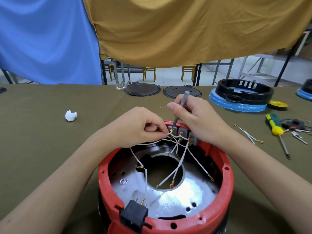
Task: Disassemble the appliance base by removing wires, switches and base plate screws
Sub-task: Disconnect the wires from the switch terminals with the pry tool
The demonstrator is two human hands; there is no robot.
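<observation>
risk – tip slip: grey-handled tool (181, 108) sits with its tip at the leftmost grey switch block (172, 129); if it skids off the brass terminal it may jab the left hand (143, 125), which is just beside it.
risk – wire tear: left fingers pull the white wire (166, 134) sideways; a hard tug could snap the strand rather than free the connector.
risk – base shift: neither hand steadies the red appliance base (167, 179) – prying could tip or slide it on the olive cloth (42, 141).
left hand state: thumb and fingers pinch the white wire, centre frame.
right hand (199, 120) state: fingers wrapped around the grey tool, held near upright.
base location: lower centre of frame, open side up.
base look: red plastic rim, shiny metal plate with a round central hole, three grey switches at far rim, loose white wires with ring lugs draped inside, black power socket (134, 215) at near rim.
nearby: green-yellow screwdriver (274, 124) and removed wires (248, 134), right of frame.
</observation>
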